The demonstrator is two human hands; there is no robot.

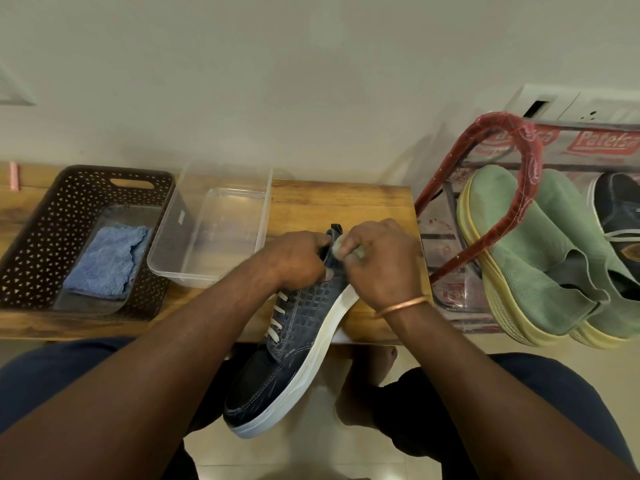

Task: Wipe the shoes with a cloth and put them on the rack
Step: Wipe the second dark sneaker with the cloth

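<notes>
A dark blue sneaker with a white sole and white laces lies tilted across the front edge of the wooden table, toe toward me. My left hand grips its heel collar. My right hand pinches a small greyish cloth against the heel. On the rack at the right sit a pair of green shoes with yellow soles and another dark blue sneaker, partly cut off by the frame's edge.
A dark perforated basket at the left holds a folded blue cloth. A clear plastic tub stands next to it. The rack has a red wrapped frame. My knees and the tiled floor lie below.
</notes>
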